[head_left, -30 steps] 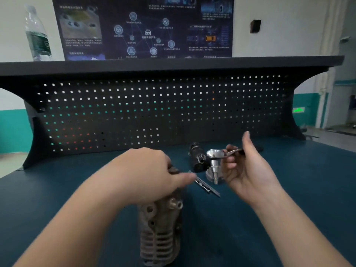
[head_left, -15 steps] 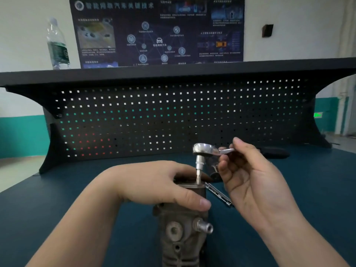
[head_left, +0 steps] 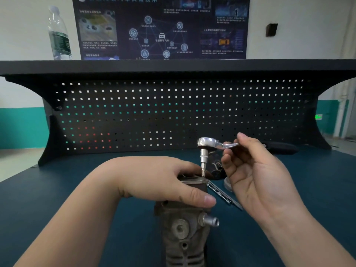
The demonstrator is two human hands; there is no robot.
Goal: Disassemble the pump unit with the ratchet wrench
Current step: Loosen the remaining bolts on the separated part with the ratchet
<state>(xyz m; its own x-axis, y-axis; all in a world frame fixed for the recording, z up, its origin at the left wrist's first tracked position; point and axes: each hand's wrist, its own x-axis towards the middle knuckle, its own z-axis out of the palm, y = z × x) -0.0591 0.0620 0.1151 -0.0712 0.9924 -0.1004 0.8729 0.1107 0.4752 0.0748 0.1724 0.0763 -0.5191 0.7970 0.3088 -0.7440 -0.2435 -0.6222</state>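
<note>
Early stage: left hand (head_left: 154, 182) clamps the upright pump unit (head_left: 185, 224) on the bench, right hand (head_left: 250, 170) pinches the ratchet wrench (head_left: 209, 144), bit at a top screw, nothing visibly removed yet.

pump unit (head_left: 185, 234) base cut off below, top hidden under left hand (head_left: 154, 178)

Dark blue workbench top (head_left: 57, 199) carries the pump unit (head_left: 183, 234) at lower centre, a slim metal extension bar (head_left: 224, 194) just right of it — black pegboard (head_left: 173, 112) behind.
</note>
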